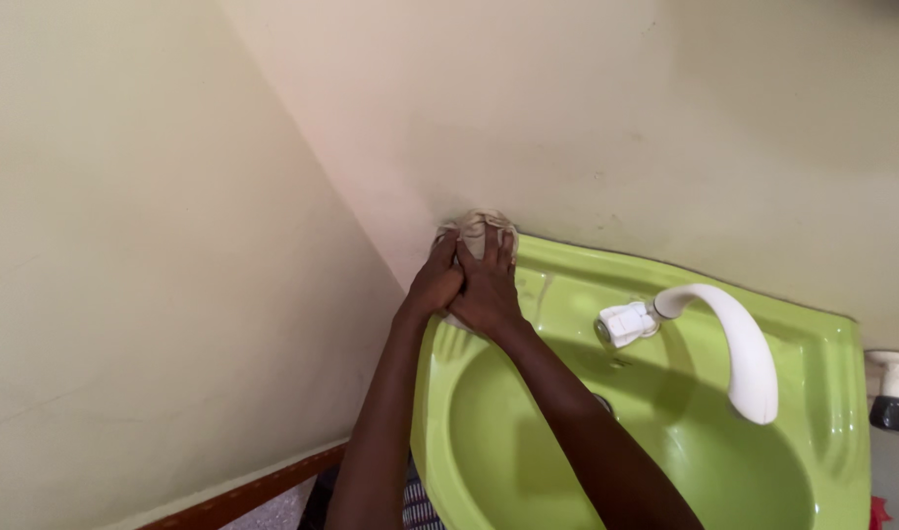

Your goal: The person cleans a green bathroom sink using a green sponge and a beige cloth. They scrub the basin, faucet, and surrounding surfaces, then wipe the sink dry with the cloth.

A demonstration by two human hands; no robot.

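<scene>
Here, left to right:
Side wall: pale cream plaster, filling the left of the view; a dark red skirting [263, 491] runs along its foot.
Corner: side wall and back wall [665, 118] meet just above the hands.
Left hand [433, 283]: fingers curled and pressed down on the cloth; forearm rises from the bottom edge, beside the sink's left rim.
Cloth [477, 228]: beige, bunched into a wad; sits on the sink's back left corner, touching the back wall at the corner.
Right hand [489, 290]: laid partly over the left hand, fingers spread flat onto the cloth; forearm crosses above the bowl.
Grip state: both hands closed down on the cloth, pressing rather than lifting; how far the fingers wrap under it cannot be told.
Sink [842, 432]: bright green, oval bowl, wet sheen on the ledge, mounted against the back wall.
Tap [744, 348]: white, curved spout pointing down over the bowl; white handle [624, 324] at its base, well apart from the hands.
Right edge: a white and black fitting [898, 393], partly cut off, just beside the sink.
</scene>
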